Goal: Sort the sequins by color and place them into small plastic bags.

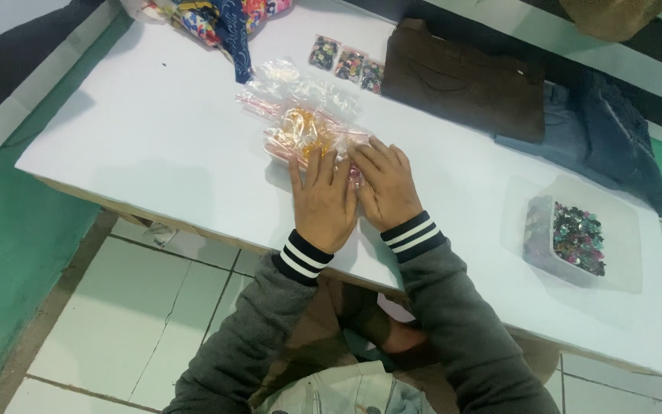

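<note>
Both hands lie flat, side by side, on a clear plastic bag (300, 126) holding small golden pieces, which rests on the white table (147, 138). My left hand (322, 201) presses on the bag's near edge with fingers spread. My right hand (387, 186) lies next to it, fingers also spread, covering the bag's near right corner. More clear bags (289, 84) lie crumpled just beyond. Neither hand grips anything.
Three small packets of dark buttons (348, 63) lie at the far edge. A brown folded garment (465, 80) and blue denim (607, 134) lie to the right. A clear tub of mixed buttons (572, 238) stands near right. Patterned cloth (220, 19) sits far left.
</note>
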